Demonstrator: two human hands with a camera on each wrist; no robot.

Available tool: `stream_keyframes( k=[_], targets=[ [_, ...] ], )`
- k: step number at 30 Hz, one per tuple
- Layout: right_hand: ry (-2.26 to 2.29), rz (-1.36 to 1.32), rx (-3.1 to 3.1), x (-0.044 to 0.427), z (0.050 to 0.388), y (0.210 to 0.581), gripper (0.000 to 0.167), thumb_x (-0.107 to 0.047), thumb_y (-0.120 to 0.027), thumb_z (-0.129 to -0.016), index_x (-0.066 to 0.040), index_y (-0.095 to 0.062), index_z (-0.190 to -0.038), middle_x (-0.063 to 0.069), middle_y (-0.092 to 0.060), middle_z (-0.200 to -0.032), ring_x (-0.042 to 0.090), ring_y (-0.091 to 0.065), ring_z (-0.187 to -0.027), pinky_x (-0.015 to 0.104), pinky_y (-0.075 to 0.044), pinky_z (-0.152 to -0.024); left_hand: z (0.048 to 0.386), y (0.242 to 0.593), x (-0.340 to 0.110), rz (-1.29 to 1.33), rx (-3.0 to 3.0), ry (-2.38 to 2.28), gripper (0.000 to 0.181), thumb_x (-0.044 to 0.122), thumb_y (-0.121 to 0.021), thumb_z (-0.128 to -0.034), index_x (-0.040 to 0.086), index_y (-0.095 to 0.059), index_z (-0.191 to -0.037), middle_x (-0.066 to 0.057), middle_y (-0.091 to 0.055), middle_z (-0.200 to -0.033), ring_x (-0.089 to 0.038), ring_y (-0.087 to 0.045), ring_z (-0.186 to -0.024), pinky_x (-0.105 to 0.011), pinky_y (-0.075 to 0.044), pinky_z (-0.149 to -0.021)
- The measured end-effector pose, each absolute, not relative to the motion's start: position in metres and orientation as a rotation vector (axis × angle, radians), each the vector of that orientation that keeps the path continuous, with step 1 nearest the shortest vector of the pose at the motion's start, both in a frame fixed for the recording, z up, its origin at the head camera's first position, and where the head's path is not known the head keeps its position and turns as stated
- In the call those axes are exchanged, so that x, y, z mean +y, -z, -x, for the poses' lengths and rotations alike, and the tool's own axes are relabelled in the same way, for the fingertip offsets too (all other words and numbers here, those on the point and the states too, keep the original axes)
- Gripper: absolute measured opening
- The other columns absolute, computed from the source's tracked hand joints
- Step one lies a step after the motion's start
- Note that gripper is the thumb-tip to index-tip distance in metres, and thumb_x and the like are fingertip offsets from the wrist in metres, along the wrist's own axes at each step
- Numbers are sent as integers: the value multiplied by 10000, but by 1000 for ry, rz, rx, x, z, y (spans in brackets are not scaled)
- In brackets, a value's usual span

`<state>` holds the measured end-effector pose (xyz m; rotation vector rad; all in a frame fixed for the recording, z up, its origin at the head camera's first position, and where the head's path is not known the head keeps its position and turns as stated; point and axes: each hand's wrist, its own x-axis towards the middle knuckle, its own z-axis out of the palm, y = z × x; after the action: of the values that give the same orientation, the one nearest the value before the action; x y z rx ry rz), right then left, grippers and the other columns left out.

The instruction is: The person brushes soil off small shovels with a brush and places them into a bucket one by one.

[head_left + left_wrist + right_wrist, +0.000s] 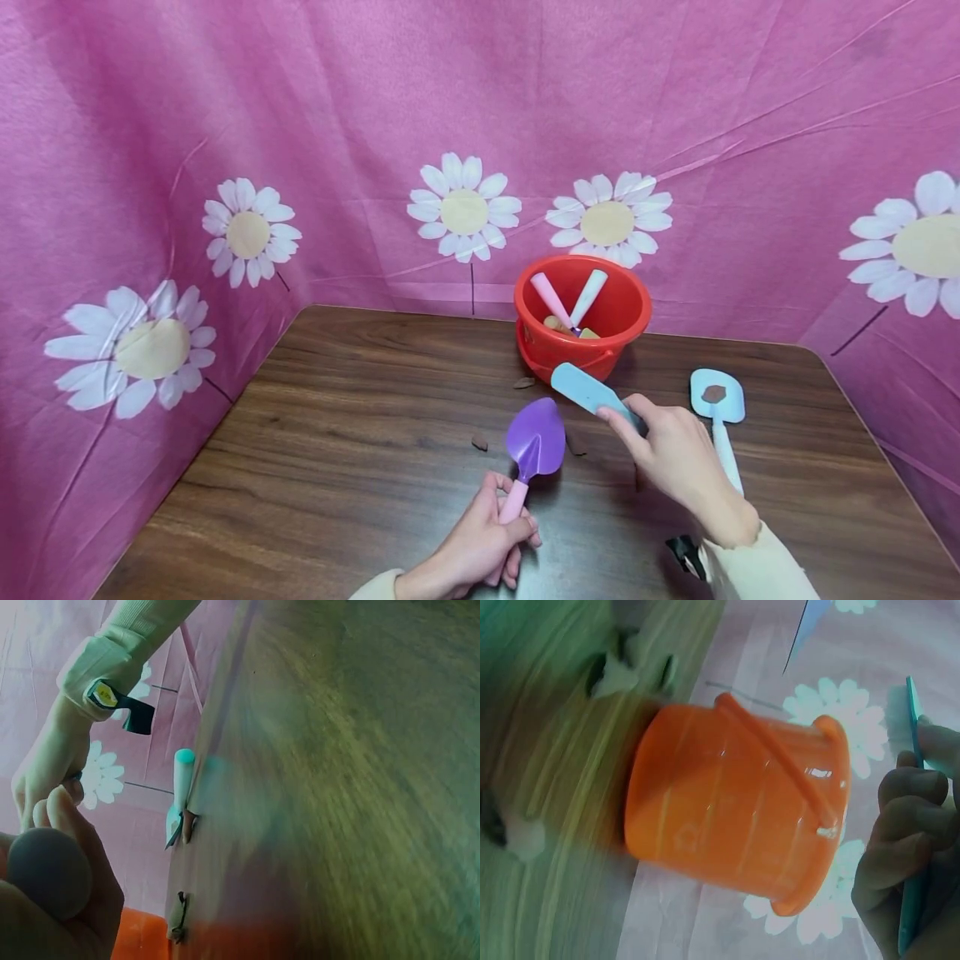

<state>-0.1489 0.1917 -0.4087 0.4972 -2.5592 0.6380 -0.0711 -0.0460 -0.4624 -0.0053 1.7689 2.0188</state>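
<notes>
In the head view my left hand [480, 533] grips the pink handle of a purple toy trowel [536, 437], its blade pointing away from me over the table. The round end of that handle [49, 874] fills a corner of the left wrist view. My right hand [678, 458] pinches a flat light blue piece with a rounded end [585, 388], just in front of the red bucket [540, 350]; its exact kind is unclear. The bucket holds a pink handle [551, 298], a pale blue handle [589, 296] and small tan lumps.
A light blue toy shovel [726, 450] lies right of my right hand, with a brown patch on its blade, a hole or a bit. Small brown bits [479, 444] are scattered on the wooden table [315, 467]. Behind it hangs a pink flowered cloth [360, 125].
</notes>
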Motion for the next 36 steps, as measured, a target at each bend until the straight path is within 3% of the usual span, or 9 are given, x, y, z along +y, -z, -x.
stream_keyframes(
  k=[8,14,24,36],
  targets=[
    [-721,-588,-2797,174,136,403,221,-410,-623,-912,-255,-579,-762,-144,-336,-508,4,-315,-476,178,-291,-451,71,464,-38,-19,1807,-2006,255,125,-561,-933,25,-481,-1154,-38,-627,-791,-57,-424,-406,-189,-401,-324],
    [-703,-732,-2892,162,127,402,268,-441,-589,-926,-253,-552,-738,-140,-309,-525,-12,-299,-479,167,-297,-459,70,464,-34,-24,1859,-1969,251,283,-480,-998,58,-487,-1110,-20,-572,-790,-75,-424,-425,-181,-361,-328],
    [-649,-812,-2902,155,119,401,305,-447,-604,-910,-254,-499,-698,-161,-280,-522,-12,-302,-486,160,-278,-445,70,463,-32,-133,1826,-2011,196,148,-472,-987,-2,-433,-1108,-34,-515,-775,-88,-429,-478,-188,-420,-416],
    [-631,-647,-2876,160,131,400,294,-423,-636,-896,-237,-548,-687,-121,-313,-513,32,-319,-481,187,-287,-448,68,460,-33,-185,1927,-1974,199,119,-484,-970,-30,-450,-1098,-21,-505,-772,-53,-407,-473,-152,-391,-415]
  ],
)
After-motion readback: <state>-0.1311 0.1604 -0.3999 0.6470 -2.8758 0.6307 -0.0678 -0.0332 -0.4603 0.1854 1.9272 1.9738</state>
